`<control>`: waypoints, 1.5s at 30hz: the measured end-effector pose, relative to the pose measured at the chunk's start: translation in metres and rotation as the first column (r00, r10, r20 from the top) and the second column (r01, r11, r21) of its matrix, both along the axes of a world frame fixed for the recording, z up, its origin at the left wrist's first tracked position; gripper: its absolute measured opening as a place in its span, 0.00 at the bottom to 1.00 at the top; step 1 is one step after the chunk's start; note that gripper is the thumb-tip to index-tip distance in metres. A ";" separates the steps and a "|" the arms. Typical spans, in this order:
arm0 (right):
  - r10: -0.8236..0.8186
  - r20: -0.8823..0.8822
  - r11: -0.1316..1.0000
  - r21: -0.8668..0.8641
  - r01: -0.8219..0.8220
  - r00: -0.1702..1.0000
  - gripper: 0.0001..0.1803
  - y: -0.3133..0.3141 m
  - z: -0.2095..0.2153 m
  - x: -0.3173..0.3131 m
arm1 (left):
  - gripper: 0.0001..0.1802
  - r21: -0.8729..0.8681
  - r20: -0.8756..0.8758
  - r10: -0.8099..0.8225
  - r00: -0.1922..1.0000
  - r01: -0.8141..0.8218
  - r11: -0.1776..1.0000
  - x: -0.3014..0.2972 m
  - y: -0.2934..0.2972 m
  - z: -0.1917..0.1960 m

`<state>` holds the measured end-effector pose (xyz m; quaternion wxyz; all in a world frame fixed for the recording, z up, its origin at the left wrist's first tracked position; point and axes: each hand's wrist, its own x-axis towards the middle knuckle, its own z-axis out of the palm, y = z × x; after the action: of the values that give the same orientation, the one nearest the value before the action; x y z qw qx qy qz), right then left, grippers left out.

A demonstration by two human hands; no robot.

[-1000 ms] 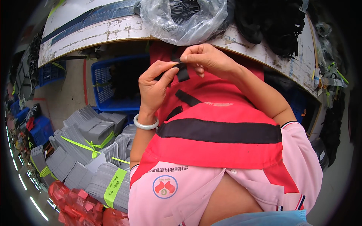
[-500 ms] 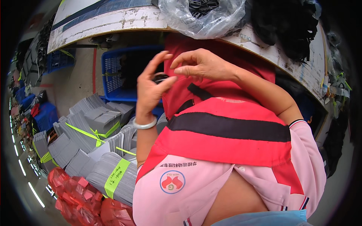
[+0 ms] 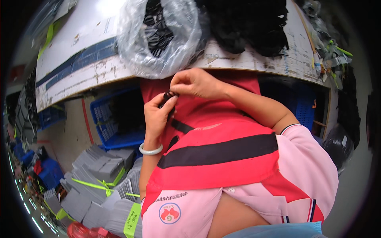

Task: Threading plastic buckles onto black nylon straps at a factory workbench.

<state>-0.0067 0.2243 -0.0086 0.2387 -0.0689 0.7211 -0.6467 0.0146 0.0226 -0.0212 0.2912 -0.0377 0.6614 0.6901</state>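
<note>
The left hand [image 3: 158, 115] and the right hand [image 3: 196, 82] meet just below the near edge of the table [image 3: 91, 71], in front of the person's chest. Between them is a small black part [image 3: 168, 95], pinched from both sides: the left thumb and forefinger close on its lower end, and the right hand's fingertips close on its upper end. Both hands' fingers are curled tight on it, with no gap to see. The part is too small to tell its exact shape. A pale bangle [image 3: 151, 150] sits on the left wrist.

Behind the hands hangs a red apron [image 3: 214, 158] with black bands, worn over a pink shirt [image 3: 313, 174].

On the table, right above the hands and reaching over its near edge, lies a clear plastic bag [image 3: 158, 39] holding black pieces. To its right is a heap of loose black pieces [image 3: 246, 23], also at the near edge.

Under the table, to the left of the left hand, stands a blue crate [image 3: 113, 123]. Lower left, on the floor, lie stacks of grey flat pieces [image 3: 99, 170] tied with green straps [image 3: 93, 185].
</note>
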 end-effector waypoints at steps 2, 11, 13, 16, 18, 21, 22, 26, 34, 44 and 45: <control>0.172 -0.128 0.969 0.201 -0.144 0.977 0.12 0.007 0.009 -0.001 | 0.09 -0.068 -0.199 -0.098 0.975 0.086 0.994 0.001 0.006 -0.009; 0.197 -0.783 0.426 0.610 0.668 0.590 0.15 0.118 0.040 -0.025 | 0.24 0.481 0.283 -0.086 0.955 -0.064 0.874 -0.004 0.018 -0.015; 0.264 -0.708 0.265 0.706 0.657 0.655 0.13 0.147 0.033 -0.027 | 0.23 0.533 0.293 -0.106 0.950 -0.070 0.843 -0.007 0.022 -0.014; 0.186 -0.738 0.451 0.650 0.611 0.648 0.05 0.149 0.033 -0.026 | 0.22 0.536 0.285 -0.114 0.952 -0.060 0.842 -0.009 0.025 -0.009; 0.158 -0.714 0.536 0.642 0.548 0.682 0.05 0.137 0.055 -0.020 | 0.16 0.509 0.254 -0.079 0.964 -0.064 0.859 -0.011 0.026 -0.005; 0.074 -0.532 0.787 0.551 0.278 0.844 0.06 0.109 0.084 0.004 | 0.13 0.514 0.140 -0.094 0.986 0.008 0.858 -0.011 0.024 0.000; 0.160 -0.436 0.850 0.516 0.101 0.885 0.07 0.099 0.096 0.013 | 0.11 0.486 0.066 -0.106 0.992 0.061 0.872 -0.011 0.027 0.009; 0.227 -0.282 0.952 0.264 -0.152 0.932 0.08 0.079 0.111 0.025 | 0.05 0.353 -0.058 -0.378 0.924 0.373 0.858 -0.012 0.035 0.054; 0.507 0.024 0.857 0.093 -0.507 0.862 0.07 0.076 0.118 0.027 | 0.10 -0.056 -0.444 -0.393 0.805 0.413 0.909 -0.002 0.037 0.094; -0.165 0.232 0.917 -0.322 0.235 0.959 0.24 0.064 0.086 0.008 | 0.06 0.238 -0.184 -0.333 0.925 0.371 0.898 -0.002 0.039 0.069; -0.172 0.303 0.890 -0.360 0.280 0.937 0.25 0.065 0.073 0.007 | 0.06 0.213 -0.200 -0.255 0.946 0.296 0.931 -0.001 0.040 0.063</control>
<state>0.0002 0.2898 0.0644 0.2355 0.0555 0.5398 -0.8063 0.0135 0.0625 0.0422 0.3306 0.1502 0.5938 0.7180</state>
